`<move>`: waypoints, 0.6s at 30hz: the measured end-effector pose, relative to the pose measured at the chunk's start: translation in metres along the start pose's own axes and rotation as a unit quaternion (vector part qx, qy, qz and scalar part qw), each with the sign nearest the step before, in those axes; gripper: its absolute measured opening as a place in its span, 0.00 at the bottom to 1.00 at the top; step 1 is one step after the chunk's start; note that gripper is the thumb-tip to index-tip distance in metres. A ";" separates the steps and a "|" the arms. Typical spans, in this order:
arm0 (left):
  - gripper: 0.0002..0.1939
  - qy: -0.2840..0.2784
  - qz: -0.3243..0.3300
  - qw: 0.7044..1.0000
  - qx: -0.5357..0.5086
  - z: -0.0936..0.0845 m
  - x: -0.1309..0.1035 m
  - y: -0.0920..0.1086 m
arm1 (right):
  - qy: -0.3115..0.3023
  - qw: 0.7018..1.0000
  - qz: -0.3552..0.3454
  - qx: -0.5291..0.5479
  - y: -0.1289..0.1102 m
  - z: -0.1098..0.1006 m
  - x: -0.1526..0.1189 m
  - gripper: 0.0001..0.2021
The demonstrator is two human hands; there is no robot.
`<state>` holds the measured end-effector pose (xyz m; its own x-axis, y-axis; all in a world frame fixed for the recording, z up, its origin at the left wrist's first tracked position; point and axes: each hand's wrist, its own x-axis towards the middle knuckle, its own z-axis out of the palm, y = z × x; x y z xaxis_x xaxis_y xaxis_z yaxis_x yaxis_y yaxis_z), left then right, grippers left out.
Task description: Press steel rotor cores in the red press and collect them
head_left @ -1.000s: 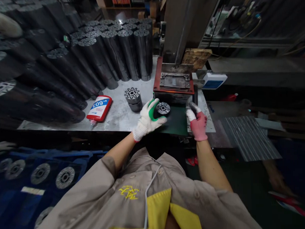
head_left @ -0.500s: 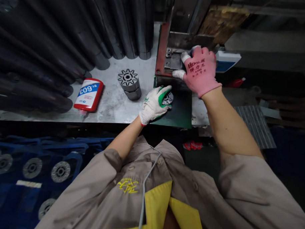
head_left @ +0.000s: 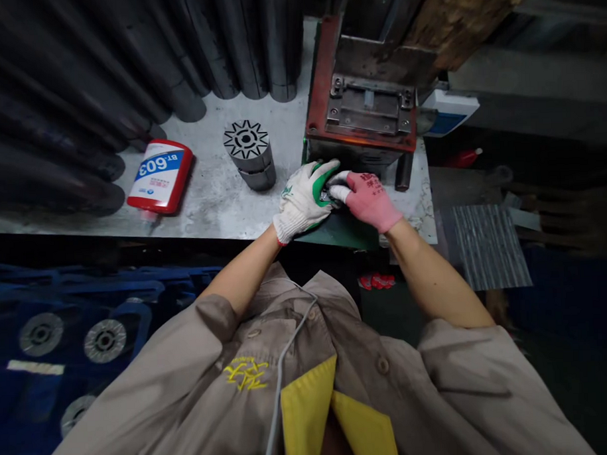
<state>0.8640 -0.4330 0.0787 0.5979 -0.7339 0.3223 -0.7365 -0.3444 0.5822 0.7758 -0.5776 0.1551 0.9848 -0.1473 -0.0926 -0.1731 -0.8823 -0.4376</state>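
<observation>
My left hand (head_left: 307,199), in a white glove with a green palm, is wrapped round a slotted metal rotor core (head_left: 325,195) at the bench's front edge. Most of this core is hidden by both hands. In a pink glove with white fingertips, my right hand (head_left: 369,202) has its fingers drawn together at the core's top; whatever they pinch, if anything, is hidden. Another rotor core (head_left: 256,173) stands upright on the bench to the left, its star-slotted face up. Just behind my hands is a metal fixture (head_left: 372,112) on a red base.
A red BT-603 bottle (head_left: 160,179) lies at the left of the bench (head_left: 203,204). Long rows of dark cylinders (head_left: 237,50) fill the back left. Blue crates (head_left: 130,273) with more cores stand below. To the right are a white-and-blue box (head_left: 449,113) and a grey striped stack (head_left: 491,247).
My right hand has come down from the fixture to the core in my left hand, uncovering the fixture's top. My left hand keeps its hold.
</observation>
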 end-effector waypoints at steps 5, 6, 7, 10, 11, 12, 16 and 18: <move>0.36 -0.002 -0.007 1.000 0.001 -0.001 0.000 0.002 | -0.095 0.967 -0.016 -0.235 -0.035 -0.012 0.008 0.17; 0.36 0.000 -0.005 1.000 -0.004 -0.002 0.000 0.002 | -0.123 0.955 -0.020 -0.268 -0.044 -0.015 0.009 0.18; 0.36 0.002 -0.002 1.000 -0.010 -0.002 0.000 0.001 | -0.150 0.945 -0.025 -0.291 -0.052 -0.017 0.009 0.19; 0.36 0.009 0.002 1.000 -0.020 -0.004 -0.001 0.000 | -0.177 0.934 -0.030 -0.310 -0.062 -0.019 0.009 0.20; 0.37 0.009 0.005 1.000 -0.023 -0.005 -0.001 0.000 | -0.172 0.937 -0.028 -0.302 -0.061 -0.019 0.008 0.19; 0.38 0.011 0.007 1.000 -0.028 -0.006 -0.002 -0.001 | -0.165 0.943 -0.026 -0.287 -0.058 -0.020 0.006 0.18; 0.38 0.017 0.015 0.994 -0.107 -0.005 0.001 -0.002 | -0.050 0.983 0.001 -0.176 -0.034 -0.042 0.002 0.19; 0.32 0.042 -0.016 0.986 -0.158 -0.001 0.003 0.000 | 0.089 0.985 0.013 -0.149 -0.019 -0.059 0.010 0.24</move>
<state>0.8664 -0.4347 0.0810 0.6525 -0.6702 0.3537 -0.5900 -0.1565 0.7921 0.7902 -0.5887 0.2151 0.9721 -0.2243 0.0692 -0.2118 -0.9653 -0.1524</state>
